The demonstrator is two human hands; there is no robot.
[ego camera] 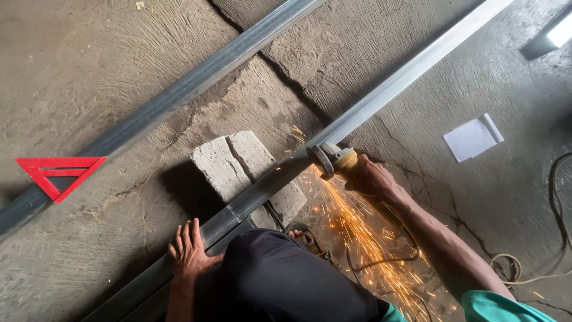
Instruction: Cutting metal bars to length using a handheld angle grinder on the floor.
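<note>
My right hand point(370, 177) grips a yellow angle grinder point(335, 161) whose disc bites into a long grey metal tube point(393, 83). Orange sparks point(357, 232) spray down and toward me from the cut. The tube runs diagonally from the upper right to the lower left and rests on a grey concrete block point(238, 161). My left hand point(189, 249) lies flat, fingers spread, on the tube's lower part beside my dark-trousered knee point(286, 280).
A second long metal tube point(179, 89) lies parallel on the cracked concrete floor at the left. A red plastic triangle square point(59, 170) rests on it. A white paper sheet point(473, 138) lies at right. Cables point(557, 203) loop along the right edge.
</note>
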